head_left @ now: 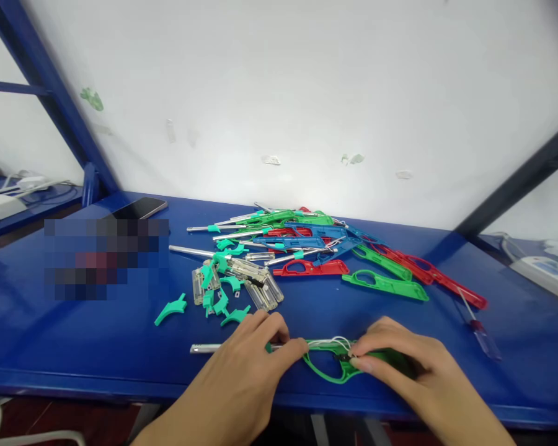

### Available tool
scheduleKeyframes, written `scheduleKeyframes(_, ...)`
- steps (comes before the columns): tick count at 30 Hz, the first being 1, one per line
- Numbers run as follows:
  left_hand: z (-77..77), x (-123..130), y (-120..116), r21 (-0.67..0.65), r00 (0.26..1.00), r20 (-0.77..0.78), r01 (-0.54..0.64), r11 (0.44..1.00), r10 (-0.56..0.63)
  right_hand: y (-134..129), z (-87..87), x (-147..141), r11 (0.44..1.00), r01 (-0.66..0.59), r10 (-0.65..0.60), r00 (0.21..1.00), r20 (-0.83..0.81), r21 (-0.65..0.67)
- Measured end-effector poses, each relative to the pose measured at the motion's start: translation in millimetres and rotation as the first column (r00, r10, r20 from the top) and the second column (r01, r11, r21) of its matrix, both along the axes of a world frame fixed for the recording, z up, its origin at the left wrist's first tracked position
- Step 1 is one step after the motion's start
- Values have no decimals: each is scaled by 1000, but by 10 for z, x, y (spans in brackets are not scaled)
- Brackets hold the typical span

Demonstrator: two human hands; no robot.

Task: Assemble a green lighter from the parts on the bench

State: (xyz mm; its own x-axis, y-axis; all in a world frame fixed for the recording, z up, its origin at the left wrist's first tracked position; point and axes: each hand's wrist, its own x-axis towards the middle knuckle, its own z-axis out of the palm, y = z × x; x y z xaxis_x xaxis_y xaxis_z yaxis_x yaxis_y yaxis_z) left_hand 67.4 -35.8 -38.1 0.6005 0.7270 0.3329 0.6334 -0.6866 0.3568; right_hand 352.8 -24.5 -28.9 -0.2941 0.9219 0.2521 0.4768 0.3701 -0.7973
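Observation:
A green lighter shell (pixel 328 376) lies near the table's front edge, with a silver metal tube (pixel 204 349) pointing left and a white wire (pixel 328 341) along its top. My left hand (pixel 255 365) is closed on the shell where the tube joins it. The thumb and index finger of my right hand (pixel 404 359) pinch a small part at the wire's end, beside a black piece (pixel 341 357) in the shell. Fingertips partly hide that small part. Teal triggers (pixel 172 308) and clear fuel tanks (pixel 273 288) lie beyond my left hand.
Red, blue and green shells (pixel 385 285) with metal tubes are piled at the back. A screwdriver (pixel 486 341) lies at the right, a phone (pixel 142 209) at the back left beside a blurred patch. A white wall (pixel 307 93) stands behind the blue table (pixel 97 347).

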Motion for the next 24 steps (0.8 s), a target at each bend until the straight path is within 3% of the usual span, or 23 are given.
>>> scheduleKeyframes(6,-24,11,-33,30,1000,-21,-17,999,18,11,-41,22,999,-17,16,999,33,28)
scheduleKeyframes(11,19,17,11,238,997,67,-62,969,48,16,-40,9,998,-14,12,999,41,64)
scheduleKeyframes(14,150,-138,57,304,979,145,-180,936,141,19,-66,22,998,-26,24,999,37,59)
scheduleKeyframes(17,227,-409,101,365,948,91,-317,875,305,18,-115,40,999,-16,15,1000,21,31)
scheduleKeyframes(20,174,-623,149,423,933,25,-336,841,360,14,-133,41,1000,2,-2,1000,-5,-6)
scheduleKeyframes(24,56,-667,227,436,925,-2,-341,833,379,6,-102,30,999,-6,6,1000,0,-33)
